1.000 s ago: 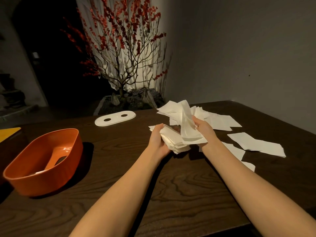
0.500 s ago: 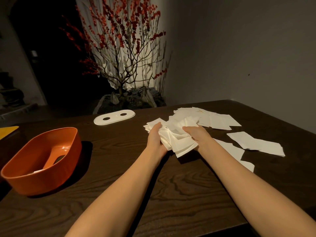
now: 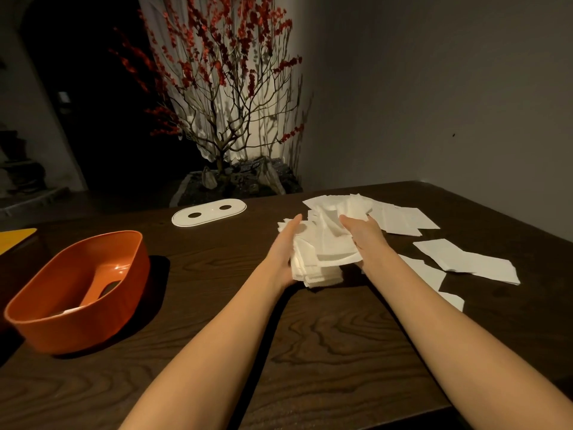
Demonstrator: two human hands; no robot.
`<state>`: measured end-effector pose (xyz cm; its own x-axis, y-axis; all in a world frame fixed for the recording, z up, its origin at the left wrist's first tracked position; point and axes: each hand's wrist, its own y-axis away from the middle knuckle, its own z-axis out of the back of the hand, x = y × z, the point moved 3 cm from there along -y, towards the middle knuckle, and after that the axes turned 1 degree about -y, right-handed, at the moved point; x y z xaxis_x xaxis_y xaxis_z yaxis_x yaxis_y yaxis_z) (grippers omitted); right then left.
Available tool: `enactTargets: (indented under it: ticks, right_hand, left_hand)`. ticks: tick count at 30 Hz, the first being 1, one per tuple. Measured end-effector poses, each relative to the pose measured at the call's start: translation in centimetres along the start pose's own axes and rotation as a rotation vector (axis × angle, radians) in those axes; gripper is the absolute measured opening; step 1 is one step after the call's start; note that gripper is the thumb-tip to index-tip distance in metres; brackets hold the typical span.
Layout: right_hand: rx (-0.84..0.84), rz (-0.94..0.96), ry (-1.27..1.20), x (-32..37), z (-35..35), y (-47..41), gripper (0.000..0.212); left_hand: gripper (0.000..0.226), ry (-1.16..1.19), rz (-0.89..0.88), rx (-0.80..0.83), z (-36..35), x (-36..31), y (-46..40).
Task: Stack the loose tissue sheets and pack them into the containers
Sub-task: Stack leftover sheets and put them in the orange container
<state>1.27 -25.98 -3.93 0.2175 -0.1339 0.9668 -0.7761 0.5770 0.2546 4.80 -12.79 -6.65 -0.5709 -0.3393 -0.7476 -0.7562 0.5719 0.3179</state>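
Note:
A thick stack of white tissue sheets (image 3: 322, 259) is held between both hands above the middle of the dark wooden table (image 3: 310, 336). My left hand (image 3: 283, 249) grips its left side, fingers hidden under the sheets. My right hand (image 3: 364, 235) lies on the top right, pinching the upper sheets. Loose tissue sheets (image 3: 403, 217) lie flat behind the stack, and more loose sheets (image 3: 468, 260) lie to the right. An orange oval container (image 3: 77, 290) stands open at the left.
A white oval lid with two holes (image 3: 209, 212) lies at the table's far side. A yellow item (image 3: 15, 238) shows at the left edge. Behind the table stands a red-blossom tree (image 3: 223, 103) in a planter. The grey wall runs along the right.
My right hand brought the lifted sheets down onto the stack. Both hands now hold the stack slightly lower and closer to me.

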Motion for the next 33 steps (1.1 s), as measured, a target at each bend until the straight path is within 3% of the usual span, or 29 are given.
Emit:
enactTargets:
  ticks: [4, 9, 16, 20, 23, 26, 28, 30, 33]
  right_hand:
    - [0.010, 0.122, -0.049, -0.2, -0.7, 0.3, 0.052]
    - [0.005, 0.173, -0.038, -0.4, -0.9, -0.2, 0.052]
    - [0.014, 0.073, -0.265, -0.9, -0.4, -1.1, 0.046]
    - [-0.060, 0.045, -0.296, -1.0, 0.4, -1.7, 0.051]
    - [-0.035, 0.009, -0.458, -0.6, 0.8, -1.7, 0.054]
    - [0.024, -0.007, -0.607, -0.1, 0.6, -1.1, 0.042]
    - [0.118, -0.019, -0.664, 0.0, -0.1, -0.6, 0.032]
    - [0.207, -0.009, -0.597, -0.5, -1.1, -0.3, 0.035]
    - [0.220, 0.039, -0.291, -1.4, -2.2, -0.2, 0.046]
  left_hand:
    - [0.058, -0.101, 0.007, 0.146, -1.1, 0.6, -0.3]
    - [0.029, -0.220, 0.000, 0.168, -0.7, 0.5, 0.3]
    - [0.024, -0.221, 0.040, 0.174, -0.3, 0.3, 0.6]
    - [0.030, -0.171, 0.026, 0.131, 0.2, 0.0, 0.8]
    - [0.034, -0.077, -0.052, 0.088, 0.7, -0.4, 0.5]
    - [0.034, 0.056, -0.131, 0.044, 0.9, -0.7, 0.1]
    - [0.045, 0.105, -0.154, 0.020, 0.6, -0.7, 0.3]
    - [0.056, 0.114, -0.162, 0.054, 0.0, -0.6, 0.4]
    - [0.061, 0.114, -0.145, 0.107, -0.6, -0.1, 0.6]
